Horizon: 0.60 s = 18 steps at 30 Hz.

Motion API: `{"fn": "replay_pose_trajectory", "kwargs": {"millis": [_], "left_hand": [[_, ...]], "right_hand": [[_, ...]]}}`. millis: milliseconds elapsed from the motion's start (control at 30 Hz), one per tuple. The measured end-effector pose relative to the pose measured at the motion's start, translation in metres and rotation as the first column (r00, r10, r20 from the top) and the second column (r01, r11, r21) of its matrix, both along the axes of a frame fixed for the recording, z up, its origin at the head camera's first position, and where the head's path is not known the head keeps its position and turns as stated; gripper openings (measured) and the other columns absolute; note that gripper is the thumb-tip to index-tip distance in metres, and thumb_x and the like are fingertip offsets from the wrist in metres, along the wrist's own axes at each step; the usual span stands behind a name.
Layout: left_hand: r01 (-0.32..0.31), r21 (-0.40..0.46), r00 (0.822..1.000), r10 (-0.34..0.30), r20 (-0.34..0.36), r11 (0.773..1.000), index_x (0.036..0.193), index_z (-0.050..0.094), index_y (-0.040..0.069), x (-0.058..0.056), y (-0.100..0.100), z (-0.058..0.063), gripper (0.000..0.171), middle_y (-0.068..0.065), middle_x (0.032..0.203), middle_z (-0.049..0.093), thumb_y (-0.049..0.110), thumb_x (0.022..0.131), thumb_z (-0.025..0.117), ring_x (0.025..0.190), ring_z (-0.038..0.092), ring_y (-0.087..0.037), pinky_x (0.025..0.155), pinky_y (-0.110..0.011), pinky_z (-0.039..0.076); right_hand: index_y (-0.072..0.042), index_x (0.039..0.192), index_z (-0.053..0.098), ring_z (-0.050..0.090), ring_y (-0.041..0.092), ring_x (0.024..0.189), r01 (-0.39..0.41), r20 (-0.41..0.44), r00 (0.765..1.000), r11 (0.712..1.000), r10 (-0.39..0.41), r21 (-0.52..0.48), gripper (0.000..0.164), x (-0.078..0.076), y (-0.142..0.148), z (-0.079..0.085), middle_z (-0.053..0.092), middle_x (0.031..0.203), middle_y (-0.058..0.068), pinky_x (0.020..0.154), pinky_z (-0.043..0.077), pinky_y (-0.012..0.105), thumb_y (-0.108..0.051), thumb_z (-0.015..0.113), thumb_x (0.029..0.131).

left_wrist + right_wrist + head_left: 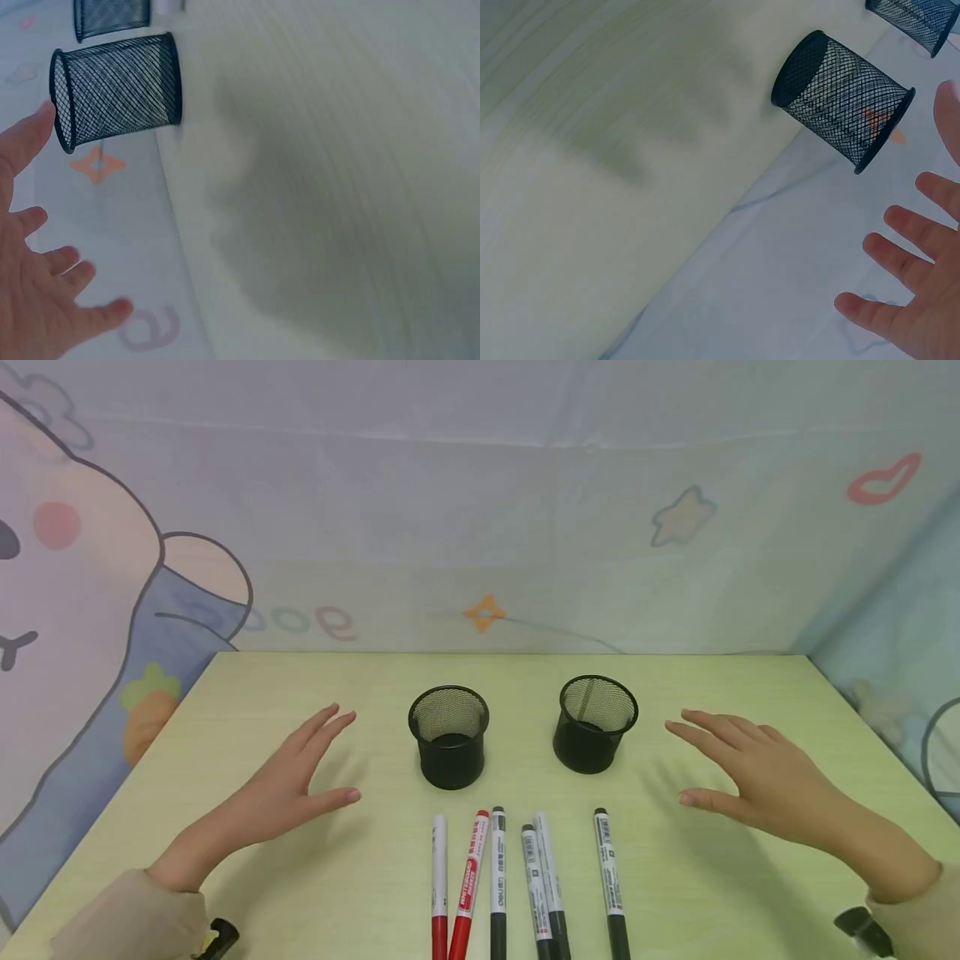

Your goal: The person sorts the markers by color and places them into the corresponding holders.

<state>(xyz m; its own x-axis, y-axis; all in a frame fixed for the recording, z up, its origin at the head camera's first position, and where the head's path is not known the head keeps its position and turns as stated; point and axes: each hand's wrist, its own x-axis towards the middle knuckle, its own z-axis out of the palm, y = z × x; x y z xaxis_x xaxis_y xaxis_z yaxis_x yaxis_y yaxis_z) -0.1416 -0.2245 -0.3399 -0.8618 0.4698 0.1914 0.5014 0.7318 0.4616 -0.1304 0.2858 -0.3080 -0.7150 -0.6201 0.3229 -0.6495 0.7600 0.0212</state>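
Two black mesh pen cups stand upright on the table, a left cup (452, 764) and a right cup (588, 747). In front of them lie several markers side by side: a white marker with a red end (439, 868), a red marker (468, 881), and black-and-white ones such as the rightmost marker (611, 877). My left hand (288, 781) hovers left of the left cup, fingers spread, holding nothing. On the other side my right hand (757, 768) hovers right of the right cup, also with spread fingers and nothing held. Neither hand touches a cup.
The pale wooden table (337, 893) ends at a printed cloth backdrop (480, 510) behind the cups. A dark cable (928, 747) hangs at the right side. Each sleeve has a dark strap piece by it, such as the left strap (219, 937).
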Motion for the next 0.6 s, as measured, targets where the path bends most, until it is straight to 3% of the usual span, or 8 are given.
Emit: {"fn": "replay_pose_trajectory", "kwargs": {"millis": [100, 200, 367, 600], "left_hand": [[-0.009, 0.212, 0.976, -0.038, 0.216, 0.977, 0.148, 0.020, 0.013, -0.003, 0.005, -0.003, 0.081, -0.011, 0.151, 0.017, 0.033, 0.085, 0.068, 0.137, 0.016, -0.037, 0.102, -0.062, 0.021], [-0.033, 0.313, 0.946, -0.071, 0.316, 0.949, 0.148, 0.019, 0.019, -0.003, 0.007, -0.005, 0.080, -0.004, 0.151, 0.019, 0.031, 0.086, 0.068, 0.136, 0.018, -0.033, 0.102, -0.060, 0.023], [-0.045, 0.344, 0.929, -0.087, 0.359, 0.938, 0.148, 0.018, 0.025, -0.006, 0.014, -0.004, 0.081, -0.001, 0.152, 0.018, 0.029, 0.085, 0.069, 0.136, 0.020, -0.030, 0.102, -0.057, 0.027], [-0.035, 0.343, 0.924, -0.100, 0.368, 0.939, 0.148, 0.017, 0.020, -0.015, 0.023, -0.008, 0.085, -0.007, 0.152, 0.017, 0.027, 0.083, 0.071, 0.137, 0.018, -0.032, 0.103, -0.058, 0.026]], "right_hand": [[-0.012, 0.131, 0.050, 0.050, 0.030, 0.112, -0.037, 0.000, 0.999, 0.998, 0.037, -0.041, 0.066, -0.002, -0.004, 0.002, 0.053, 0.126, 0.010, 0.083, 0.042, 0.052, -0.033, 0.077, 0.074], [-0.011, 0.126, 0.055, 0.054, 0.027, 0.108, -0.074, -0.013, 0.997, 0.995, 0.073, -0.071, 0.061, -0.004, -0.008, 0.004, 0.058, 0.121, 0.007, 0.081, 0.046, 0.048, -0.023, 0.080, 0.071], [-0.013, 0.119, 0.061, 0.057, 0.022, 0.103, -0.094, -0.016, 0.996, 0.990, 0.093, -0.109, 0.057, -0.007, -0.017, 0.008, 0.062, 0.113, 0.002, 0.074, 0.050, 0.042, -0.015, 0.082, 0.067], [-0.015, 0.112, 0.064, 0.059, 0.016, 0.095, -0.145, 0.024, 0.989, 0.981, 0.149, -0.131, 0.045, -0.012, -0.036, 0.014, 0.063, 0.105, -0.005, 0.073, 0.050, 0.037, -0.014, 0.080, 0.069]]}}
